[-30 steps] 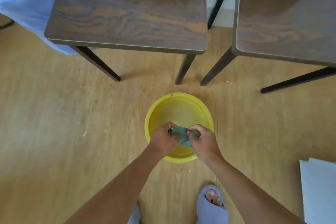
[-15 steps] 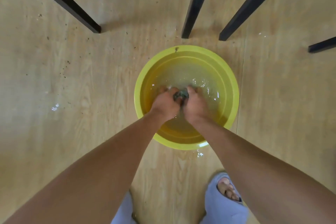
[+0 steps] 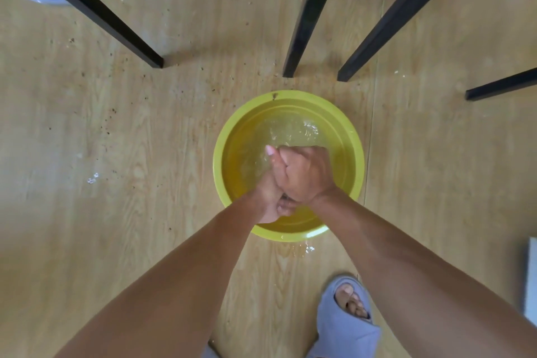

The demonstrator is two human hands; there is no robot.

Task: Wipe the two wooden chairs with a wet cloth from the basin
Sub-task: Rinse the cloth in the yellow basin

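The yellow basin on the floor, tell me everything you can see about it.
The yellow basin is round and shallow with a smooth rolled rim, plastic by its look. It sits upright on the wooden floor, just short of the black chair legs. It holds clear, rippling water. The left hand and the right hand are clasped together inside it. A few splashed drops lie by its near rim.

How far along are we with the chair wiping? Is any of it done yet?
No wiping can be confirmed: only the chair legs show, the seats are out of frame. In hand: both hands, the right hand over the left hand, are pressed together in the water of the yellow basin; the cloth is hidden, presumably between them. Left: lift the cloth out, wring it and wipe both chairs.
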